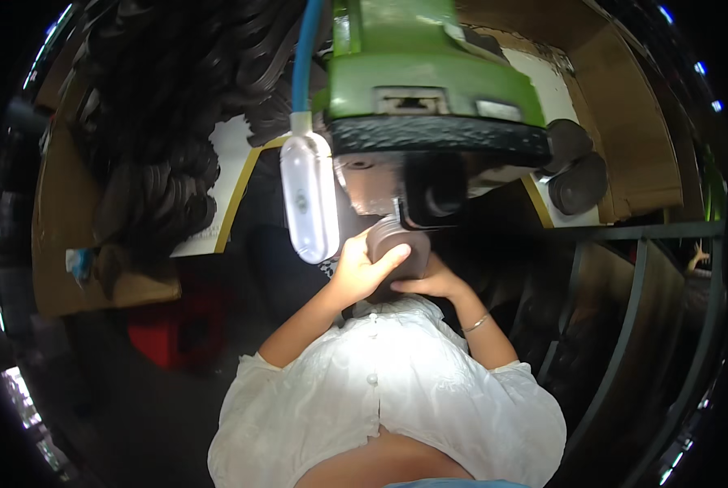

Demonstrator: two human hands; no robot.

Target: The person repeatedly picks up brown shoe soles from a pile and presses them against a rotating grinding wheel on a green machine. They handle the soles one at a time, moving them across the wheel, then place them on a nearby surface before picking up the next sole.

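Observation:
Between my two hands is a dark brown shoe sole [403, 250], its far end up against the black head [435, 195] on the underside of a green machine [437, 89]. My left hand [359, 267] is closed on the sole's left side, with the thumb lying across its face. From the right, my right hand [437, 279] grips the lower part; some of its fingers are hidden behind the sole. A white oblong lamp [309, 199] hangs from a blue tube [305, 57] just left of the machine and lights my hands.
Heaps of dark soles [177, 73] cover the far left, beside a cardboard box wall [71, 203]. A few more soles [579, 187] lie at the right near another cardboard wall [636, 142]. A red stool [156, 333] stands low left; a metal-framed rack [624, 333] is at the right.

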